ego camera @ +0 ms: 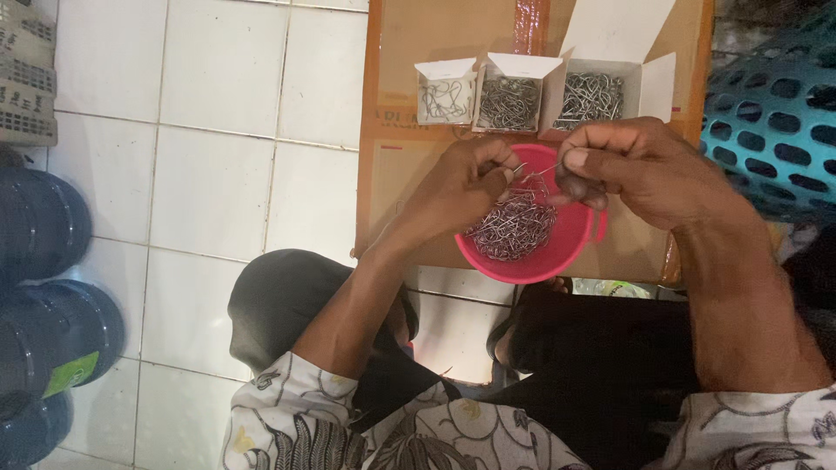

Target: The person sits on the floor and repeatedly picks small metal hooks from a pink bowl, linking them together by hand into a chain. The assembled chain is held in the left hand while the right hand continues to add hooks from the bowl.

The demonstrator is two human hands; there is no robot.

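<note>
A pink plastic bowl sits on a brown cardboard box and holds a tangled pile of thin metal wire hooks. My left hand hovers over the bowl's left rim, with its fingertips pinched on a wire hook. Over the bowl's right side is my right hand, its thumb and fingers pinching the other end of the same bit of wire. Both hands meet just above the pile.
Three small open white cartons with metal hooks stand in a row behind the bowl on the cardboard box. A teal perforated basket is at the right. Dark round containers line the left edge of the white tiled floor.
</note>
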